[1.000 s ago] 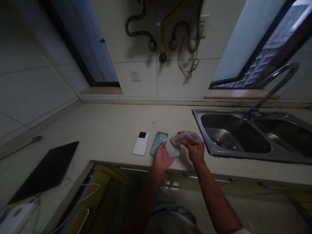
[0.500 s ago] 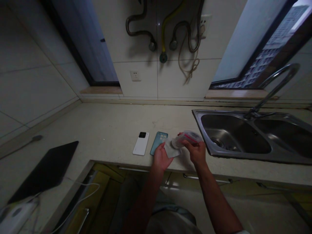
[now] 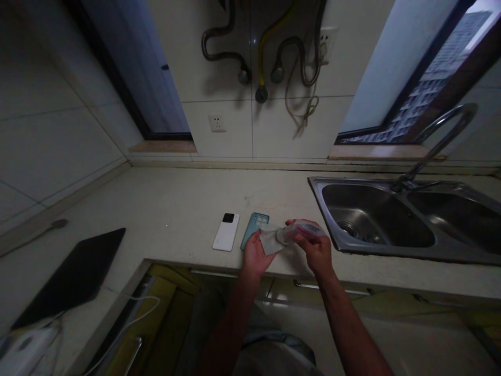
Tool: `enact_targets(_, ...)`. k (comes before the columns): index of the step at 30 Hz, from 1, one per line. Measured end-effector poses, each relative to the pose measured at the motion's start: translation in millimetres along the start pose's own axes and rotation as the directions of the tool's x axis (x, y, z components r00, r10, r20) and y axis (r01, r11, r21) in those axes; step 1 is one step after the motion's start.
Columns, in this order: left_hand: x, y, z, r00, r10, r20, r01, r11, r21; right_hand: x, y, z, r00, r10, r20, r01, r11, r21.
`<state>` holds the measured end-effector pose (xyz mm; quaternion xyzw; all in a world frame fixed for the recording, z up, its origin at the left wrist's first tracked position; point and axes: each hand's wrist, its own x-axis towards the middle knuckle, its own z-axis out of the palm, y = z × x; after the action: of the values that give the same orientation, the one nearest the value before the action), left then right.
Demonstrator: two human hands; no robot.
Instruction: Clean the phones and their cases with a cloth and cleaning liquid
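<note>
My left hand (image 3: 256, 256) holds a thin whitish cloth or wipe (image 3: 271, 241), palm turned up and fingers partly under it. In my right hand (image 3: 316, 253) is a clear bottle-like container (image 3: 303, 230) with a red band, tilted on its side. Its narrower end points left and meets or nearly meets the cloth's right edge; I cannot tell which. Partly behind my left fingers, a teal phone case (image 3: 254, 224) lies on the counter. Left of the case is a white phone (image 3: 226, 232), back side up, with a black camera block.
A double steel sink (image 3: 338, 240) with a curved tap (image 3: 438, 136) is set into the pale counter (image 3: 176, 209) on the right. At the left lie a dark flat panel (image 3: 74, 277) and a white cable (image 3: 133, 316). Hoses and sockets are on the tiled wall.
The cloth and my left hand have shifted slightly left. My right hand has lowered a little, with the container lying closer to level.
</note>
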<state>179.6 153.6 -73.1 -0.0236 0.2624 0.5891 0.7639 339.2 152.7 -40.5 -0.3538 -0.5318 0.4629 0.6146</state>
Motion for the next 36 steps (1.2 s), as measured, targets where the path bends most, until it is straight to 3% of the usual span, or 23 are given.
enact_targets(8,-4,-3,4.6,0.998,-0.061,0.030,0.059,0.997,0.049,1,5,-5,0.997,0.051,-0.067,-0.041,0.989,0.140)
enact_targets(15,-6,-9,11.2,0.997,0.004,0.075,-0.012,0.994,0.111,8,0,-3,0.976,0.137,-0.169,-0.072,0.936,0.345)
enact_targets(18,-7,-6,11.2,0.992,-0.003,0.129,-0.013,0.993,0.119,12,3,-8,0.962,0.171,-0.214,-0.080,0.922,0.379)
enact_targets(21,-9,-3,9.7,0.993,-0.018,0.117,0.003,0.993,0.122,15,6,-13,0.947,0.157,-0.279,-0.038,0.921,0.389)
enact_targets(28,-15,-10,11.8,0.980,-0.068,0.188,0.042,0.989,0.141,16,12,-6,0.924,0.136,-0.358,-0.002,0.936,0.351)
enact_targets(36,-17,-20,14.7,0.981,0.101,0.164,-0.132,0.973,0.189,-1,20,9,0.936,0.019,-0.351,-0.006,0.999,0.038)
